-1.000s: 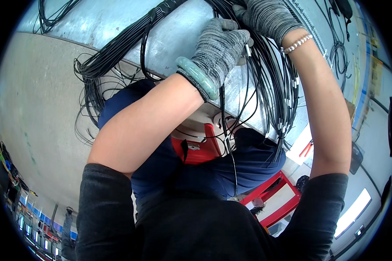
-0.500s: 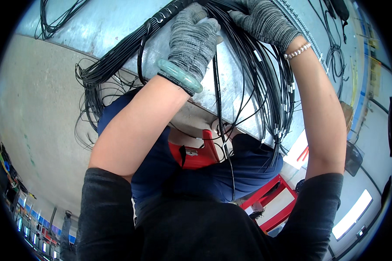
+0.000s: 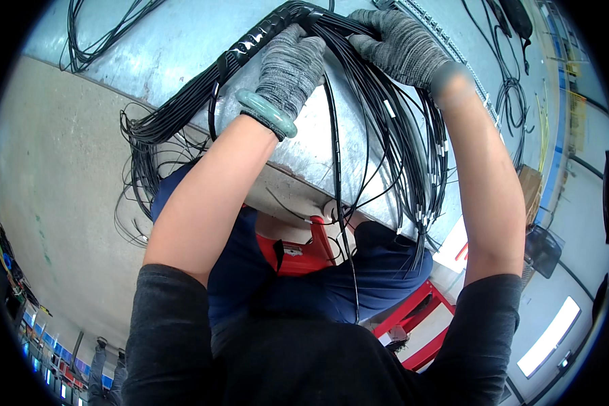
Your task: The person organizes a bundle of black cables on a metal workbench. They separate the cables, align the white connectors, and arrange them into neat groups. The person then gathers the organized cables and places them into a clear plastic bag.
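Note:
A thick bundle of black cables [image 3: 183,98] runs up across the metal table and bends over at the top of the view. Shiny black tape [image 3: 260,35] wraps it near the bend. My left hand [image 3: 292,68], in a grey knit glove, is closed on the bundle just past the taped stretch, its fingertips partly hidden. To the right, my gloved right hand [image 3: 402,49] grips the same bundle where it starts to fan out. Below it, loose cables with white label sleeves [image 3: 423,216] hang over the table's near edge.
The metal table [image 3: 250,88] ends at an edge before my knees. A slotted metal strip [image 3: 430,30] lies right of my right hand. Other black cables [image 3: 105,30] lie at the far left, with coiled ones [image 3: 514,101] at the right. A red stool [image 3: 304,257] shows between my legs.
The view has shifted, so the bundle's bend shows more fully at the top. Both hands keep hold of the bundle, with the right hand's fingers now nearer the bend.

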The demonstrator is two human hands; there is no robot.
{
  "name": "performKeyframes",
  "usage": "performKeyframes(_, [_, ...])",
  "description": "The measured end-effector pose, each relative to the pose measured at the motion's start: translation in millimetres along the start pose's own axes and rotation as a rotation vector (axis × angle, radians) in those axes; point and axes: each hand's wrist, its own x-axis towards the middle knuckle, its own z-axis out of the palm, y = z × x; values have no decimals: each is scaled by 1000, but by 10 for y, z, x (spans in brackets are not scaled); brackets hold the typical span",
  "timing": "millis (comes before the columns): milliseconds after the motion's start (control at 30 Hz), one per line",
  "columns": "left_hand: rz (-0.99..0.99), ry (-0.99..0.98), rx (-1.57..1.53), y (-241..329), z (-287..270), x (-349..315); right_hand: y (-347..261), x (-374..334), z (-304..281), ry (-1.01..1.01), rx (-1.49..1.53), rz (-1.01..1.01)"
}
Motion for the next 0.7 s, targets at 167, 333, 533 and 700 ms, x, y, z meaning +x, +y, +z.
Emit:
performKeyframes(167, [230, -152, -152, -526, -203, 388, 62, 76, 101, 13, 49, -33])
performKeyframes(333, [-191, -53, -534, 164, -72, -146, 95, 69, 149, 12, 91, 0])
performKeyframes(533, [-76, 124, -255, 126, 35, -94, 92, 18, 174, 93, 130, -13])
performKeyframes(700, [-84, 130, -279, 72, 47, -11, 20, -5, 139, 155, 58, -122])
